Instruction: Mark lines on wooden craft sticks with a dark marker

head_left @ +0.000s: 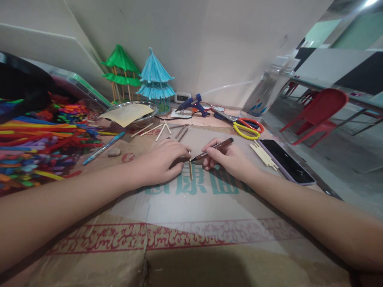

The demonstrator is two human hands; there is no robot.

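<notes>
My right hand [221, 157] grips a brown marker [218, 146], its dark tip at the side of a short wooden stick [190, 169]. The stick lies on the printed cardboard and looks partly brown. Fingertips of my left hand [167, 159] pinch the far end of that stick. Beyond my hands lie several pale sticks [160, 132] and a few brown ones [183, 134]. A bundle of pale sticks [263, 155] rests to the right of my right hand.
Pipe cleaners [44, 139] heap at left, near a blue pen [103, 148]. Behind stand green [121, 59] and blue [156, 73] pavilion models, a metal dish [154, 107] and a glue gun [191, 104]. Scissors [247, 129], a phone [287, 161] and a clear container [265, 89] are right.
</notes>
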